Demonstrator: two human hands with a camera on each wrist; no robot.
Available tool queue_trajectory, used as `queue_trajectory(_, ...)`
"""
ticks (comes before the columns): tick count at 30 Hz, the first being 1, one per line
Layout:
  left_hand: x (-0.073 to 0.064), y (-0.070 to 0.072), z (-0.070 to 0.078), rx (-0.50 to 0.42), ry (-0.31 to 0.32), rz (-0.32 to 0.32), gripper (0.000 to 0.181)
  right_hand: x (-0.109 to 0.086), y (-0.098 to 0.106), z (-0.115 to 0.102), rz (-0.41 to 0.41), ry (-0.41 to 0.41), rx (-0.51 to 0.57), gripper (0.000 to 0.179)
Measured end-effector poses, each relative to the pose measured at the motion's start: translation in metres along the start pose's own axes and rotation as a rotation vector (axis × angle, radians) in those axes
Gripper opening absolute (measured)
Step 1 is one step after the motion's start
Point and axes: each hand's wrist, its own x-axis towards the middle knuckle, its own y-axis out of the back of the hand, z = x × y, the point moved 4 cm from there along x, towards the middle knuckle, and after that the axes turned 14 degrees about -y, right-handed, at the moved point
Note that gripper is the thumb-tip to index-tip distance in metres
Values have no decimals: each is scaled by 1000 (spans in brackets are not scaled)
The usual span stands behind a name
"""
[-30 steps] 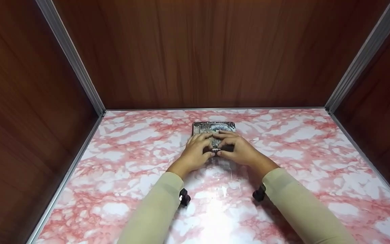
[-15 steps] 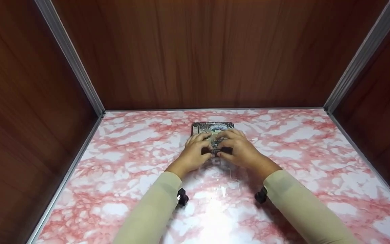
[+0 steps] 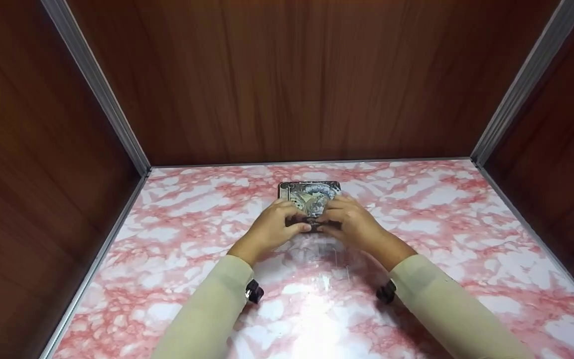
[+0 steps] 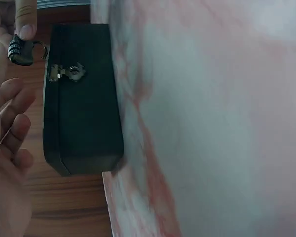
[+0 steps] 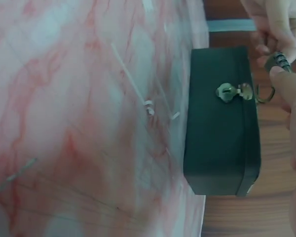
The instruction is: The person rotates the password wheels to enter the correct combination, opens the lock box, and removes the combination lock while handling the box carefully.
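A box [image 3: 312, 192] with a patterned, picture-covered lid stands at the table's far side; its dark front [image 4: 86, 113] carries a metal hasp [image 4: 69, 73]. Just in front of the hasp is a small combination padlock [image 4: 20, 53] with its curved shackle [image 5: 265, 94] showing. Whether the shackle passes through the hasp I cannot tell. My right hand [image 3: 354, 219] pinches the padlock body with its thumb. From the other side my left hand [image 3: 269, 227] pinches it too, thumb by the number dials. In the head view the fingers hide the padlock.
The table [image 3: 177, 289] has a red and white marbled top. Brown wood-grain panels [image 3: 287, 85] with metal edge strips enclose the back and sides. Thin pale strips [image 5: 130, 76] lie on the tabletop before the box.
Both hands have drawn lower toward the box's front edge, and more of the lid shows. The left forearm has shifted left. Slight camera movement moves the whole scene.
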Motion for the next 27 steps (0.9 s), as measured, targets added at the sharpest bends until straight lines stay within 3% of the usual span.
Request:
queue_trajectory(6,1,-8,6,-241,123,-71,33,-4,6,-8,23,54,4,24)
queue_trajectory(13,5,-11,13,-354,139,-47,24,-9,7,-8,-14,0,17,21)
queue_trajectory(16,4,-14,14,-380,151,-38,22,-11,7,-7,-75,-90,42,19)
queue_trajectory(19,3,-17,14,-379,167,-31,23,-14,5,-5,-183,-266,110,23)
queue_trajectory(23,1,-23,14,-313,160,-37,24,-19,2,0,-313,-490,209,26)
queue_trajectory(27,-1,-30,14,-247,146,-70,24,-23,-4,2,-391,-550,213,26)
